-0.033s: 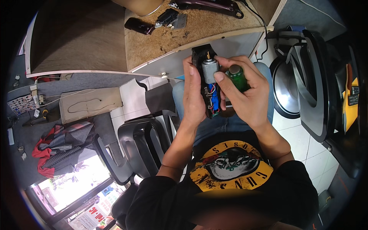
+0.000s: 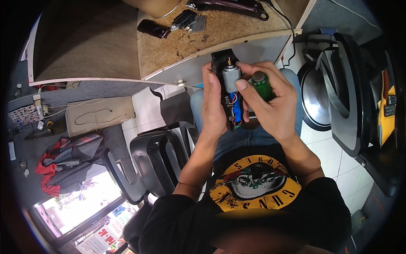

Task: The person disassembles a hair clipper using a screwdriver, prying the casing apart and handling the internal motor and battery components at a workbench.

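While the opened black device (image 2: 219,57) is being held above the lap, near the edge of the wooden workbench (image 2: 148,63), its silver motor (image 2: 231,79), blue cell (image 2: 235,113) and thin wires (image 2: 233,99) are being left exposed. The housing's left side is being cradled by the left hand (image 2: 215,99), its fingers being laid along the case and kept close together. A green bottle (image 2: 263,89) is being clasped between the thumb and fingers of the right hand (image 2: 275,100), the thumb tip being placed at the motor's side; whether the motor is being pressed cannot be told. Because both objects are being managed so closely, the bottle could be tipped by a slackening right grip, and any liquid inside be spilled onto the bare wiring; whether its top is being sealed cannot be told. The wires could also be snagged by a shifting right finger, or the motor be unseated by a hard thumb push.
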Available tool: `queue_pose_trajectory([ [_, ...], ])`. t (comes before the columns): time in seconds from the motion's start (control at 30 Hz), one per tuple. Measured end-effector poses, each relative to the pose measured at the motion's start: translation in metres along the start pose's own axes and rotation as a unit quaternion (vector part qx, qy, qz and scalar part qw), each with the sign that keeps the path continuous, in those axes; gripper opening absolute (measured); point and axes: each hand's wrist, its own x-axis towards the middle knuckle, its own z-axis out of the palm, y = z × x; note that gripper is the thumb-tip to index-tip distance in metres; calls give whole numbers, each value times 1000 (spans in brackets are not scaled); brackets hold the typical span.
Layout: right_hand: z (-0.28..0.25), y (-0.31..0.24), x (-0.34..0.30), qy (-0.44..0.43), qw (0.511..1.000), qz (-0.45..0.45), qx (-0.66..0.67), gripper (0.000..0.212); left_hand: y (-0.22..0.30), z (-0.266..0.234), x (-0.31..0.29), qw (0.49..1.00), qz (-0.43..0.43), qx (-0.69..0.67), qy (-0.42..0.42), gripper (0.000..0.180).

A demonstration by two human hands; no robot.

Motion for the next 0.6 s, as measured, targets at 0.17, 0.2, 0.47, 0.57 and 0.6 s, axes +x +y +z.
queue_pose_trajectory([
  [0.17,-3,0,2,-24,999,15,42,23,0,-7,0,998,-48,-36,-28,57],
  [0.2,-3,1,2,-24,999,16,42,23,0,-7,1,997,-49,-44,-45,52],
  [0.47,-3,1,3,-21,999,33,30,24,-3,-7,1,998,-39,-24,-51,46],
  [0.57,-4,2,3,-22,999,18,19,23,0,-4,0,998,-20,-5,-56,48],
  [0.6,-4,3,3,-22,999,18,19,23,0,-4,0,998,-25,-13,-49,52],
])
